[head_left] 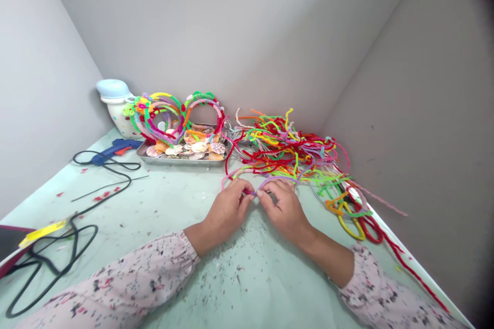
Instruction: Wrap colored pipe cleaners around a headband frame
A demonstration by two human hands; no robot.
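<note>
My left hand (230,204) and my right hand (283,206) meet at the middle of the pale green table (162,216), fingertips pinched together on a purple pipe cleaner (270,181) that arches from between them toward the right. Both hands are closed in a pinch on it. Just behind them lies a tangled pile of coloured pipe cleaners (293,151), red, green, yellow and pink strands.
A metal tray (181,158) of seashells stands at the back, with pipe-cleaner heart hoops (173,113) leaning over it. A white jar with blue lid (116,103) sits in the corner. A blue glue gun (116,150) and its black cord (77,216) lie left. Grey walls enclose the table.
</note>
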